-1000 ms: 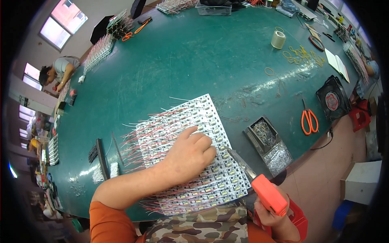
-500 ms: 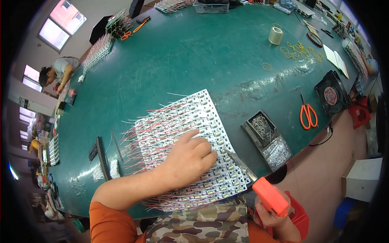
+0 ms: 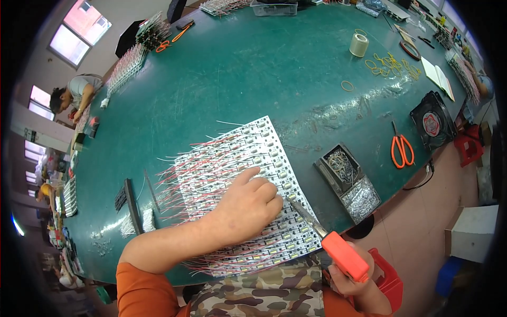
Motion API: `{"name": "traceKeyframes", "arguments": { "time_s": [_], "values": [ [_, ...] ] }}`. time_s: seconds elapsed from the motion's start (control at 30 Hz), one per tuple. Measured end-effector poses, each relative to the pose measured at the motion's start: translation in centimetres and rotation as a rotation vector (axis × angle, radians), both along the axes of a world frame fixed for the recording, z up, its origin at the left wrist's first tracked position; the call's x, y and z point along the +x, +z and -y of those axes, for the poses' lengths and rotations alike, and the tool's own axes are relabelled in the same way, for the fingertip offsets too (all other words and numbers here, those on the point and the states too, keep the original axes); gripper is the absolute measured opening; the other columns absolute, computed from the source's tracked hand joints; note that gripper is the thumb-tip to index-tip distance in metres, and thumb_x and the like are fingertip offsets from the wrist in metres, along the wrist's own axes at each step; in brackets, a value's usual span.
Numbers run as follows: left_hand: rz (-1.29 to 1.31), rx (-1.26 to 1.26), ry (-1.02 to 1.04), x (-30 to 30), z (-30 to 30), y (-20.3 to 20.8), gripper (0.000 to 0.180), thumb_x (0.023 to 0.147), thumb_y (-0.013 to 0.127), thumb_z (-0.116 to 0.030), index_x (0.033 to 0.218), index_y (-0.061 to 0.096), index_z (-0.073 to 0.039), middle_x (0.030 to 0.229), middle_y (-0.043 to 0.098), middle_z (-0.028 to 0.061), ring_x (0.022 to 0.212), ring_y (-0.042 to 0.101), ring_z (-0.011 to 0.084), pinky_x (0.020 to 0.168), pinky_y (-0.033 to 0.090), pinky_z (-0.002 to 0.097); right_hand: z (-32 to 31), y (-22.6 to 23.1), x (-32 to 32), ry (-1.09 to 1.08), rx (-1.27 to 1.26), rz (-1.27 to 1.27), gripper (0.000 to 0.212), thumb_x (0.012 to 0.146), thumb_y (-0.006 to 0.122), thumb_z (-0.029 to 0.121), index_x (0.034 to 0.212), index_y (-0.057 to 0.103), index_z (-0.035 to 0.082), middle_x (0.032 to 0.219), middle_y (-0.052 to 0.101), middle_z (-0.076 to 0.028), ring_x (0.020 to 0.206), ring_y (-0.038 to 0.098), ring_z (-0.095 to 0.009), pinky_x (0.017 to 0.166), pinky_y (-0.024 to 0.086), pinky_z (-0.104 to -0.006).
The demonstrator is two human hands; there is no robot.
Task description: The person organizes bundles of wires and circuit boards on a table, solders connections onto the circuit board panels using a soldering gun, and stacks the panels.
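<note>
A white circuit-board panel (image 3: 272, 148) lies on the green table, with rows of small parts and many thin red and white wires sticking out to its left. My left hand (image 3: 248, 203) rests over the middle of the panel, fingers curled in; whatever they pinch is hidden beneath. In my right hand (image 3: 351, 277), at the panel's lower right, is a soldering iron (image 3: 343, 253) with an orange-red handle. Its metal tip points up and left, at the panel's right part close to my left fingers. Whether the tip touches the board I cannot tell.
Right of the panel stands a dark box (image 3: 346, 177) with wire scraps and crumpled foil. Beyond it are orange-handled scissors (image 3: 402, 150) and a black fan (image 3: 433, 121). A dark bar (image 3: 133, 206) lies left. Farther off are a spool (image 3: 359, 46) and yellow rubber bands (image 3: 388, 66). A co-worker (image 3: 79, 95) bends at the far left.
The soldering iron and my right hand have shifted slightly left. My left hand has stayed nearly still on the panel.
</note>
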State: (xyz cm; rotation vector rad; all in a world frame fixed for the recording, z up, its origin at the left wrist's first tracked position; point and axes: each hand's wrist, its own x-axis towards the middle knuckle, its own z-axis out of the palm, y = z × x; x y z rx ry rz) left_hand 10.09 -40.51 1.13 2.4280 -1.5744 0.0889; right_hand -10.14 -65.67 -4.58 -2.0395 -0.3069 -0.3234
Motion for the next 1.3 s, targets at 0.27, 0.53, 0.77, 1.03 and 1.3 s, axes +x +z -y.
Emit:
{"name": "traceKeyframes", "arguments": {
  "time_s": [0.27, 0.53, 0.77, 1.03, 1.3],
  "values": [
    [-0.002, -0.016, 0.001, 0.1, 0.1, -0.1, 0.010, 0.073, 0.060, -0.012, 0.080, 0.063, -0.005, 0.079, 0.056, 0.0072, 0.084, 0.060, 0.0259, 0.099, 0.045, 0.0483, -1.2, 0.7, 0.5, -0.138, 0.089, -0.033, 0.022, 0.075, 0.069, 0.003, 0.096, 0.065, -0.003, 0.079, 0.063, -0.010, 0.062, 0.062, -0.023, 0.057, 0.050, -0.0319],
    [-0.002, -0.009, -0.003, 0.1, 0.1, 0.0, 0.008, 0.073, 0.060, -0.012, 0.078, 0.063, -0.006, 0.078, 0.056, 0.0074, 0.083, 0.060, 0.0257, 0.098, 0.045, 0.0476, -0.8, 1.6, 0.9, -0.125, -0.008, 0.006, 0.013, 0.073, 0.068, 0.005, 0.085, 0.065, 0.000, 0.075, 0.062, -0.011, 0.060, 0.060, -0.027, 0.055, 0.048, -0.0354],
    [-0.007, -0.012, 0.001, 0.1, 0.1, 0.0, 0.008, 0.073, 0.060, -0.012, 0.077, 0.063, -0.006, 0.078, 0.056, 0.0073, 0.083, 0.060, 0.0256, 0.098, 0.045, 0.0472, -0.8, 1.0, 0.5, -0.133, 0.028, 0.008, 0.014, 0.075, 0.067, 0.007, 0.088, 0.065, 0.000, 0.072, 0.061, -0.009, 0.059, 0.059, -0.028, 0.054, 0.047, -0.0361],
    [-0.006, -0.026, -0.004, 0.1, 0.0, -0.1, 0.008, 0.074, 0.060, -0.012, 0.078, 0.062, -0.006, 0.077, 0.056, 0.0075, 0.082, 0.060, 0.0261, 0.097, 0.046, 0.0479, -0.7, 0.5, 0.1, -0.107, 0.052, -0.037, 0.033, 0.078, 0.069, 0.005, 0.108, 0.062, -0.006, 0.076, 0.064, -0.009, 0.059, 0.062, -0.021, 0.057, 0.050, -0.0318],
    [-0.011, -0.017, -0.009, 0.2, 0.0, -0.1, 0.007, 0.074, 0.060, -0.012, 0.077, 0.061, -0.006, 0.078, 0.055, 0.0079, 0.083, 0.060, 0.0267, 0.098, 0.046, 0.0490, -0.7, 0.7, 0.6, -0.076, 0.044, 0.034, 0.049, 0.079, 0.070, 0.006, 0.124, 0.053, -0.007, 0.083, 0.066, -0.009, 0.062, 0.064, -0.022, 0.060, 0.053, -0.0325]
  ]
}}
